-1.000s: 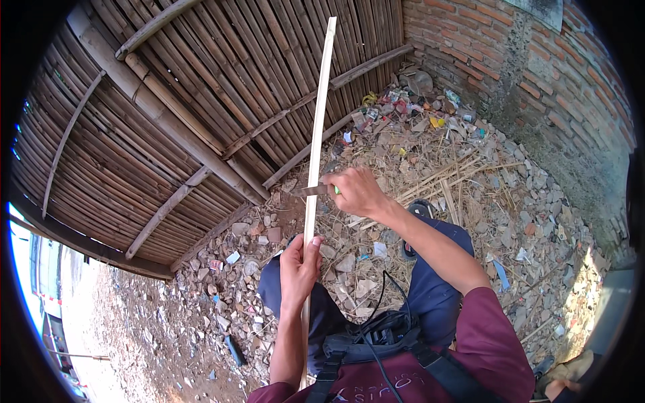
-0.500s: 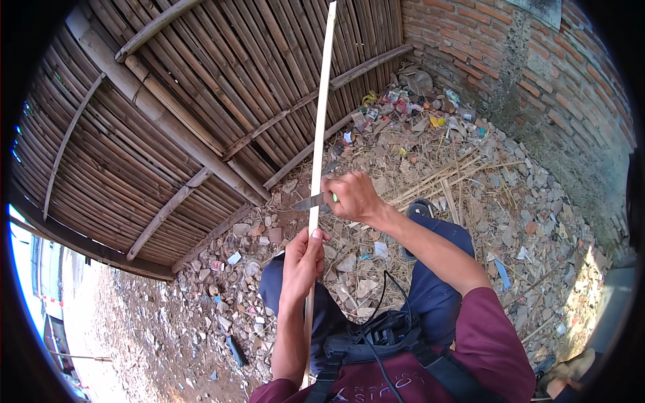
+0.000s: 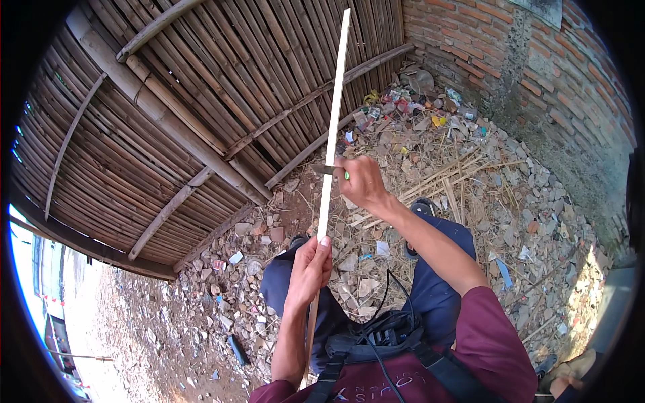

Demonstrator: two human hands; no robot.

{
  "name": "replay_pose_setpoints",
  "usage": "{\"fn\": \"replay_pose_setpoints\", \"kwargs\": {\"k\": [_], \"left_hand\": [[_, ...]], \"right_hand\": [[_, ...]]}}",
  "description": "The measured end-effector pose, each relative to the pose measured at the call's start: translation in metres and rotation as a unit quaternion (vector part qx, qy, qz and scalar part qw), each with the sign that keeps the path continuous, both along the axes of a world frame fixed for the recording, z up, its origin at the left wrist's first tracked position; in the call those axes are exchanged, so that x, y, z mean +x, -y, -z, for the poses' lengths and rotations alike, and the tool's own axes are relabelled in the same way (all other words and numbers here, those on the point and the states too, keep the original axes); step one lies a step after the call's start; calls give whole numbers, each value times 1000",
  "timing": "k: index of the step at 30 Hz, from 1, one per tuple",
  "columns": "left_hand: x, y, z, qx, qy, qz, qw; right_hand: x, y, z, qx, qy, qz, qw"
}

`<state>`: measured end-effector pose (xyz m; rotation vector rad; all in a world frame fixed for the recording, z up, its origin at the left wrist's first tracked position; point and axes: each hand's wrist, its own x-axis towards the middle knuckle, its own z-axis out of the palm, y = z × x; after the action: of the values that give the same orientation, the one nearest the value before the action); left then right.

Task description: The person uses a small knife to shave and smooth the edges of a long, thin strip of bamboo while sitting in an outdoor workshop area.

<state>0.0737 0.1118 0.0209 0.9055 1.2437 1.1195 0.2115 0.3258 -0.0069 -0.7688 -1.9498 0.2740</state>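
A long pale strip, which looks like split bamboo (image 3: 335, 121), rises from beside my lap toward the far wall, leaning slightly right at its tip. My left hand (image 3: 311, 269) is closed around its lower part, thumb lying along the pale face. Farther up, my right hand (image 3: 363, 181) grips a knife (image 3: 328, 170) with a bit of green on its handle. The knife's dark blade lies across the strip and touches it. Part of the handle is hidden in my fist. Below my left hand the strip runs down past my left leg.
A wall of bamboo slats (image 3: 181, 101) stands at the left and ahead, a brick wall (image 3: 463, 47) at the right. Stones and litter (image 3: 410, 114) cover the ground. Thin split strips (image 3: 450, 178) lie right of my knife hand. A black cable (image 3: 390, 302) loops over my lap.
My right hand and the knife have moved up along the strip, away from my left hand. The strip's far end has swung to the right and come slightly nearer.
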Motion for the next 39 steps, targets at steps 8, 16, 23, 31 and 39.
{"fn": "replay_pose_setpoints", "kwargs": {"k": [8, 16, 23, 31, 39], "left_hand": [[10, 21, 26, 21, -94, 4, 995], [0, -5, 11, 98, -157, -53, 981], [-1, -8, 3, 113, -154, -60, 980], [-4, -5, 3, 120, -191, -61, 972], [10, 17, 1, 55, -148, -32, 987]], "right_hand": [[33, -39, -18, -52, -52, 45, 996], [0, 9, -2, -2, 10, -63, 998], [-8, 22, -3, 9, 41, -90, 995], [-14, 17, 5, 47, 37, -62, 996], [4, -25, -17, -39, -75, 67, 994]]}}
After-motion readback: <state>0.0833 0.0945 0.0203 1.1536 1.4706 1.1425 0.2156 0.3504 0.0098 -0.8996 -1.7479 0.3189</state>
